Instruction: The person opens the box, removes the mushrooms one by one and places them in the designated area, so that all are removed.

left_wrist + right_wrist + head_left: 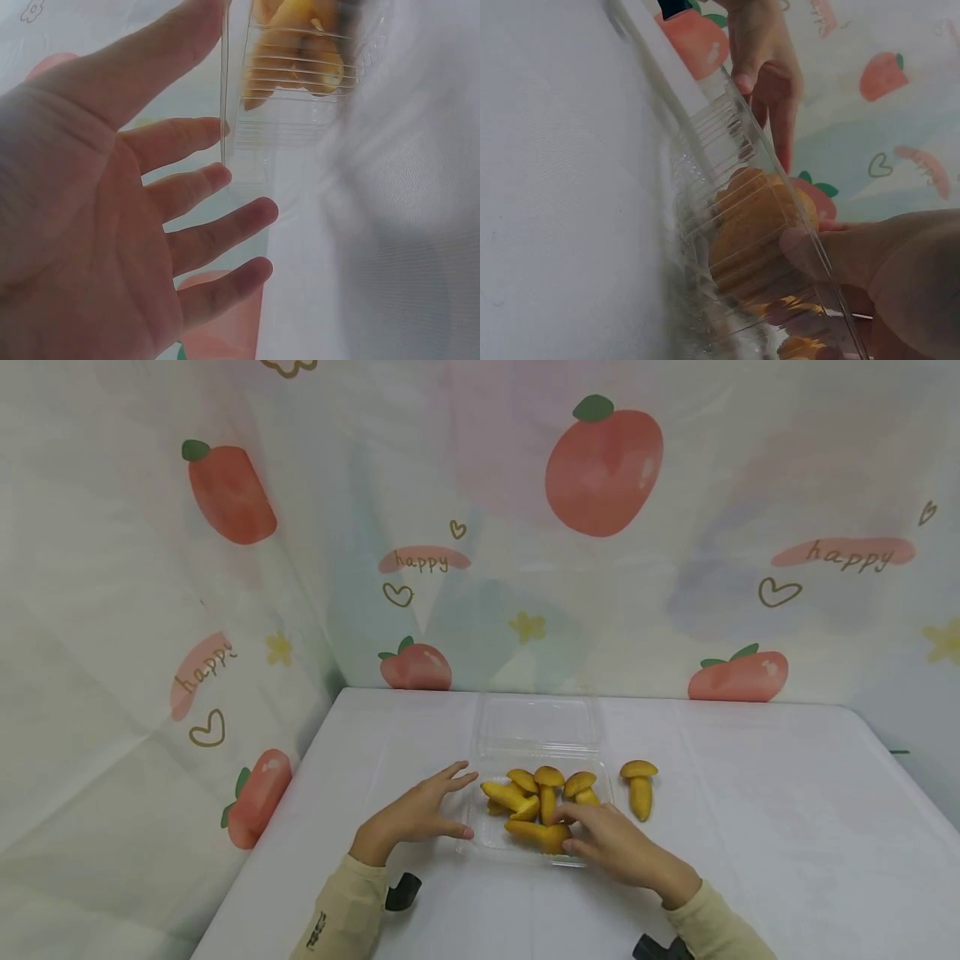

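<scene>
A clear plastic container (491,839) with its lid (538,724) folded back holds several yellow mushrooms (548,785). My right hand (622,850) reaches over its right front side, thumb and fingers around a mushroom (553,838) at the front; the right wrist view shows the thumb against a mushroom (754,240) behind the clear wall. At the container's left side, my left hand (416,814) has its fingers spread and holds nothing. In the left wrist view, that hand (112,217) has its thumb and forefinger by the container's rim (226,90).
One more mushroom (640,789) lies on the white table (750,810), right of the container. A patterned cloth (495,485) hangs behind the table and along its left side. Black wrist-worn devices (402,892) show near both sleeves.
</scene>
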A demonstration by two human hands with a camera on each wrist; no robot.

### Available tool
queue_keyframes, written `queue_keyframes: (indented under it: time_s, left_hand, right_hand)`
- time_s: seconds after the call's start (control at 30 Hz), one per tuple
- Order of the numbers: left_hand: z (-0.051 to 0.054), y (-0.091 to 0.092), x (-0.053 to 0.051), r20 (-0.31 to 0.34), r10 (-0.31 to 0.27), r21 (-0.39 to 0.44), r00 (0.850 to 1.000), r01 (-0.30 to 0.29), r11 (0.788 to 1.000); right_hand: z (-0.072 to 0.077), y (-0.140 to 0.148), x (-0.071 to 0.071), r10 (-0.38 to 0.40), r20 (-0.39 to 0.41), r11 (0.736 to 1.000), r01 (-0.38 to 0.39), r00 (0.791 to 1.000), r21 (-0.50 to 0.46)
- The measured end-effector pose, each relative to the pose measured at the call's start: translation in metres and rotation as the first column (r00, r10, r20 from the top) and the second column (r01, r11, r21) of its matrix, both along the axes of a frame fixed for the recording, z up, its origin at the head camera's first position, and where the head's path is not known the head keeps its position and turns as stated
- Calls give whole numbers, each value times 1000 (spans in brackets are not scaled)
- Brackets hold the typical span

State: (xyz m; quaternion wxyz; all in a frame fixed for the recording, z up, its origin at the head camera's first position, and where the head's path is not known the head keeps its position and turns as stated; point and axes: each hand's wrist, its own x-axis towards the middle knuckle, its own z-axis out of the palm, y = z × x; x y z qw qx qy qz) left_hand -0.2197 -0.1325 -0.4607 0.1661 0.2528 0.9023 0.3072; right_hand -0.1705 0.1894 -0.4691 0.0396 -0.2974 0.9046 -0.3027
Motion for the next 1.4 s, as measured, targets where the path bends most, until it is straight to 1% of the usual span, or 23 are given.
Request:
queue_keyframes:
  time_s: [0.1, 0.2, 0.3, 0.4, 0.47, 0.57, 0.67, 0.73, 0.77, 0.83, 0.9, 0.97, 1.0, 1.07, 1.1, 1.13, 1.2, 1.23, 1.33, 1.4]
  left_hand:
    - [1, 0, 0, 0, 4, -1, 1000, -4, 1000]
    - [1, 0, 1, 2, 5, -1, 1000, -5, 1000]
    - [2, 0, 1, 2, 7, -4, 1000, -7, 1000]
    - [2, 0, 1, -2, 8, -6, 1000, -8, 1000]
    - [1, -1, 1, -4, 8, -8, 1000, -8, 1000]
    - [1, -2, 1, -6, 9, -10, 1000, -9, 1000]
    - [1, -4, 1, -12, 11, -20, 1000, -11, 1000]
    - [2, -4, 1, -17, 12, -23, 1000, -12, 1000]
    - [2, -4, 1, -18, 11, -24, 1000, -11, 1000]
    - [2, -3, 1, -17, 5, -24, 1000, -6, 1000]
    - [2, -2, 1, -15, 2, -21, 1000, -2, 1000]
    - [2, -1, 2, -12, 0, -24, 1000, 0, 1000]
    - [2, -1, 2, -11, 2, -24, 1000, -3, 1000]
    - [1, -1, 2, -10, 9, -23, 1000, -10, 1000]
    - [1, -1, 2, -8, 11, -24, 1000, -11, 1000]
    - [1, -1, 2, -7, 11, -26, 1000, -11, 1000]
    - [0, -1, 2, -4, 13, -25, 1000, -13, 1000]
    - [0, -1, 2, -4, 11, -24, 1000, -11, 1000]
    - [0, -1, 2, -2, 11, -21, 1000, -11, 1000]
    - [1, -1, 2, -2, 11, -15, 1000, -11, 1000]
  right_hand:
    - [3, 5, 0, 56, 42, 996, -53, 998, -78]
    - [5, 8, 0, 74, 72, 987, -62, 995, -147]
    - [6, 8, 0, 39, 92, 979, -19, 995, -203]
    - [6, 6, 0, -8, 87, 960, 32, 996, -279]
    - [6, 3, -1, -34, 67, 942, 55, 997, -332]
    - [7, 1, -3, -94, 13, 911, 91, 996, -402]
    - [10, 2, -5, -156, -11, 873, 132, 988, -470]
    - [12, 4, -6, -199, -8, 844, 168, 980, -509]
    - [14, 5, -6, -218, -7, 827, 181, 976, -532]
    - [16, 9, -8, -260, 8, 780, 215, 966, -587]
    - [20, 14, -9, -301, 30, 723, 249, 953, -645]
    - [23, 20, -11, -319, 66, 643, 267, 946, -718]
    - [24, 22, -11, -314, 91, 599, 271, 945, -753]
    - [27, 27, -11, -293, 130, 529, 274, 947, -804]
    - [28, 29, -11, -277, 141, 508, 269, 951, -818]
    - [29, 32, -11, -262, 151, 492, 267, 953, -829]
    - [30, 35, -11, -237, 157, 484, 256, 959, -837]
    - [30, 37, -11, -227, 156, 489, 251, 961, -835]
    - [31, 40, -11, -201, 162, 489, 243, 966, -838]
    - [31, 41, -11, -185, 173, 498, 245, 967, -832]
